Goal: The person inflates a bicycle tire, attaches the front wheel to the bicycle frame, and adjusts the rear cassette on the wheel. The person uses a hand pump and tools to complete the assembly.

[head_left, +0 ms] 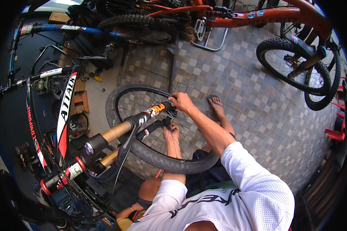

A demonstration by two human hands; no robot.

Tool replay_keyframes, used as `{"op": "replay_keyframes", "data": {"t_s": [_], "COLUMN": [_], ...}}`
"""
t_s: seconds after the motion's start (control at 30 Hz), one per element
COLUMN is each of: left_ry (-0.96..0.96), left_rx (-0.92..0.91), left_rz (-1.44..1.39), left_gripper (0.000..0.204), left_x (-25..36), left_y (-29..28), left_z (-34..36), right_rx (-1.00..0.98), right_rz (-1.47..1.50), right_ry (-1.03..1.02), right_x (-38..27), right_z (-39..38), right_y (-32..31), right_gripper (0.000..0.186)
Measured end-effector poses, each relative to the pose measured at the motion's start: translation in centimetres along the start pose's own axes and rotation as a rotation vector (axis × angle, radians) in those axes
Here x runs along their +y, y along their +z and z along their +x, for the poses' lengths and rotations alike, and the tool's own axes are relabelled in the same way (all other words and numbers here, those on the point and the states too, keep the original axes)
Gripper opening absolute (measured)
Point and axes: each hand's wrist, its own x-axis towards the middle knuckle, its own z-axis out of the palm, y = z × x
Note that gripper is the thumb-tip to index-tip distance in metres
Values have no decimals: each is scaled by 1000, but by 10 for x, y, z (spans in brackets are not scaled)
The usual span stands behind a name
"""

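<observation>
- the step in hand looks like work where the wheel point(154, 157) meets the front fork point(117, 133), perhaps seating or freeing it; which of the two, i cannot tell.
- the wheel is near the middle of the scene, leaning over, with the fork reaching in from the left and its tips around the hub.
- the right hand point(183, 103) is at the far fork tip, fingers bent, fingertips pressed close together there; whether they pinch a small part, i cannot tell.
- the left hand point(172, 133) reaches up on the near side, fingers curled at the other fork tip; what they grasp, if anything, is too small to tell.
- the next move seems to call for keeping wheel and fork lined up while the fingers work the small parts at the hub.
- the tyre is matte, dark rubber with small blocky knobs; the fork has smooth, round gold tubes running into black legs.
- the bike frame point(67, 111) at left is glossy white, red and black.
- the floor point(235, 77) is a patchwork of square grey and beige tiles.
</observation>
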Motion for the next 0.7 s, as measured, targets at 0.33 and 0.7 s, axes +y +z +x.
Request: {"op": "replay_keyframes", "data": {"t_s": [0.33, 0.7], "left_ry": [25, 28], "left_rx": [9, -7], "left_rz": [24, -29], "left_gripper": [35, 45], "left_x": [6, 7], "left_y": [-2, -6], "left_z": [1, -15], "right_rx": [240, 167], "right_rz": [112, 162], "right_ry": [-409, 4], "right_x": [25, 75], "right_z": [-49, -45], "right_y": [16, -5], "right_gripper": [14, 38]}}
